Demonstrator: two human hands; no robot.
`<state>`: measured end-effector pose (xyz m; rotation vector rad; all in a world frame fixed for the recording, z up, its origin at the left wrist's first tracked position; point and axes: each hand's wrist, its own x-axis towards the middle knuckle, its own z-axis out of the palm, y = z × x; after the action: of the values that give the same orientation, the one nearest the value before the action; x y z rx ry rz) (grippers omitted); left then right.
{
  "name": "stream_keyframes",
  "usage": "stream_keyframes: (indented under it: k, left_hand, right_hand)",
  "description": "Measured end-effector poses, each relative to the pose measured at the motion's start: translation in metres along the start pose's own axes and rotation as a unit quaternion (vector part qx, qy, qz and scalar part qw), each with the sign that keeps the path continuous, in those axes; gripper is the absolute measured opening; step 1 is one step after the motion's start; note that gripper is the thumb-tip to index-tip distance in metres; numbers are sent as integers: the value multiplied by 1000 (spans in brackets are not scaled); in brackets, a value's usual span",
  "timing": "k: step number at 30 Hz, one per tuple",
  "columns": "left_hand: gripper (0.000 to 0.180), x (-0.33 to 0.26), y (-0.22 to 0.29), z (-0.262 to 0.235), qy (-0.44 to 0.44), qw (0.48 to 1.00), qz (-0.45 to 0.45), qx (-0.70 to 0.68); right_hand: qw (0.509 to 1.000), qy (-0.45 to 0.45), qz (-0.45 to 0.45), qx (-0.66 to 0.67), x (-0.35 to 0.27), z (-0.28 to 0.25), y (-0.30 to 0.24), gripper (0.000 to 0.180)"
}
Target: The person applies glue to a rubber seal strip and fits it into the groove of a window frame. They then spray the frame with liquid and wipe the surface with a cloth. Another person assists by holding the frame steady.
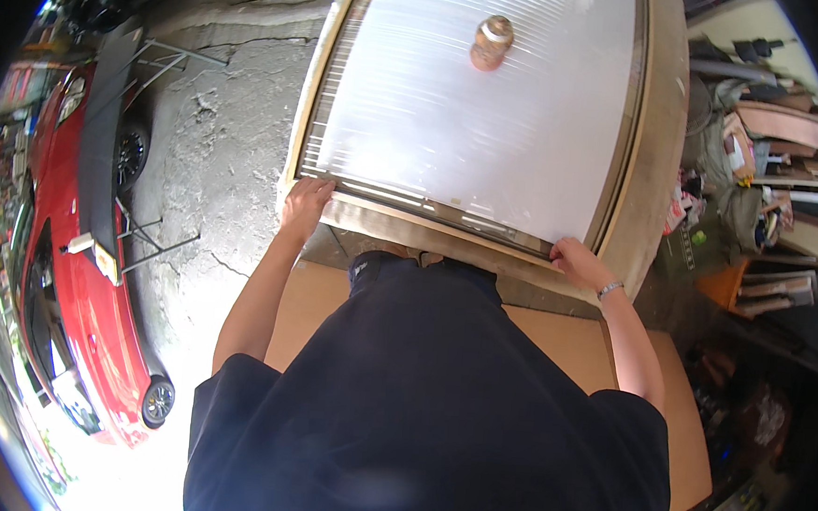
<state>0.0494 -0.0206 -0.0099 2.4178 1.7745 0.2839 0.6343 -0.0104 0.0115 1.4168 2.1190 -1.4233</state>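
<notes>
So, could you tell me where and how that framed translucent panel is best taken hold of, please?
Probably by the two near corners of its frame, coming from the near edge. The framed panel lies flat and wide on the wooden board, and that edge faces the person. The left hand and right hand already rest at those corners. Lift level: a small jar stands on it.

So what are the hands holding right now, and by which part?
Both hands grip the white ribbed translucent panel in its frame along its near edge: the left hand at the near left corner, the right hand at the near right corner.
</notes>
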Motion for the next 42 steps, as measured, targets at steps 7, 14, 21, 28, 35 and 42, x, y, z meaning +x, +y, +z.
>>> stream_keyframes:
  k: [7, 14, 21, 28, 35, 42]
  left_hand:
    - [46, -23, -6, 8, -7, 997, -73, -35]
    - [50, 6, -5, -6, -70, 997, -40, 20]
    - [41, -18, 8, -29, 79, 970, -223, -55]
    - [34, -43, 4, -25, 273, 830, -463, -148]
    - [50, -99, 31, 5, 345, 631, -633, -286]
    - [46, -128, 36, 41, 322, 613, -626, -359]
  right_hand:
    - [992, -61, -1, 107, -2, -16, 13, 13]
    - [977, -72, 88, 181, -20, -41, -7, 22]
    - [964, -105, 62, 238, -21, -38, -2, 24]
    - [952, -110, 85, 272, -39, -35, -13, 24]
    - [952, -91, 101, 274, -44, -31, -39, 22]
    - [931, -159, -35, 327, 34, -30, -133, 20]
